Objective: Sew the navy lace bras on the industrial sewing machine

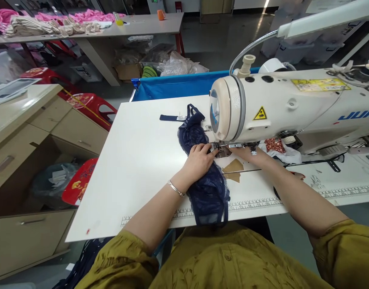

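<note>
"Where are we working the navy lace garment (206, 196)?"
"It's lying across the surface (142, 160) at the sewing machine (271, 104), our left hand (199, 161) half curling over it, pinch unclear. We can't tell what our right hand (242, 153) is gripping. We're best guiding it flat, without tugging."

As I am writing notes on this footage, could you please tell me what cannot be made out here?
Right hand, its fingers: head view, partly hidden by the sewing machine.
Navy garment, part under the left hand: head view, covered by that hand.
Blue lettering, its end: head view, cut off by the right edge.
White label, its print: head view, too small to read.
</note>
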{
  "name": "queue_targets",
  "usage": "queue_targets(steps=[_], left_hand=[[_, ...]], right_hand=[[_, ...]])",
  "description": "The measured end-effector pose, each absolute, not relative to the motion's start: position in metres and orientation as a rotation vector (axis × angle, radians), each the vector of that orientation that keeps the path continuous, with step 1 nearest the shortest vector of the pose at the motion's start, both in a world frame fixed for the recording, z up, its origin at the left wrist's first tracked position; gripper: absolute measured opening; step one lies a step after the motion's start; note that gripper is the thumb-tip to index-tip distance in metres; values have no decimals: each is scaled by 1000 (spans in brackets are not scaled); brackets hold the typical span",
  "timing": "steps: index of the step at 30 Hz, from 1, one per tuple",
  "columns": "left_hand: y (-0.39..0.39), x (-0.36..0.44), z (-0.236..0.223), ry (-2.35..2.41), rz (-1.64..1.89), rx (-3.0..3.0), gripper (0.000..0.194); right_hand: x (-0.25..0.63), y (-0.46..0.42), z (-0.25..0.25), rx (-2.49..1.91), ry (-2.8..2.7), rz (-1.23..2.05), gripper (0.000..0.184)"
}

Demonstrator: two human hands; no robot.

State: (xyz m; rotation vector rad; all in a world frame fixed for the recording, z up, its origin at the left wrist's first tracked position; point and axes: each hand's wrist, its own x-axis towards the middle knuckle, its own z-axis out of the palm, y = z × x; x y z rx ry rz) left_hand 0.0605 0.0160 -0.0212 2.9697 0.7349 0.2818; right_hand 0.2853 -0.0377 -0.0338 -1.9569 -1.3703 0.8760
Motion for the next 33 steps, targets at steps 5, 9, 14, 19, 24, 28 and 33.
queue_targets(steps=[5, 9, 14, 19, 24, 28, 33], left_hand=[[16, 60, -20, 738, 254, 2983, 40], [16, 60, -19, 741, 230, 2991, 40], [15, 61, -19, 743, 233, 3008, 41], [14, 63, -17, 766, 234, 3057, 41], [14, 64, -17, 762, 226, 3082, 41], [15, 63, -18, 742, 236, 3083, 41], [14, 64, -16, 755, 237, 3102, 39]], right_hand=[[289, -36, -50, -1974, -1576, 582, 39], [287, -30, -62, -2037, -1670, 407, 28], [289, -29, -65, -2050, -1749, 373, 26], [291, -28, -66, -1996, -1704, 390, 40], [291, -30, -61, -1935, -1794, 405, 40], [286, -34, -53, -2029, -1817, 372, 35], [281, -31, -51, -2112, -1782, 377, 36]])
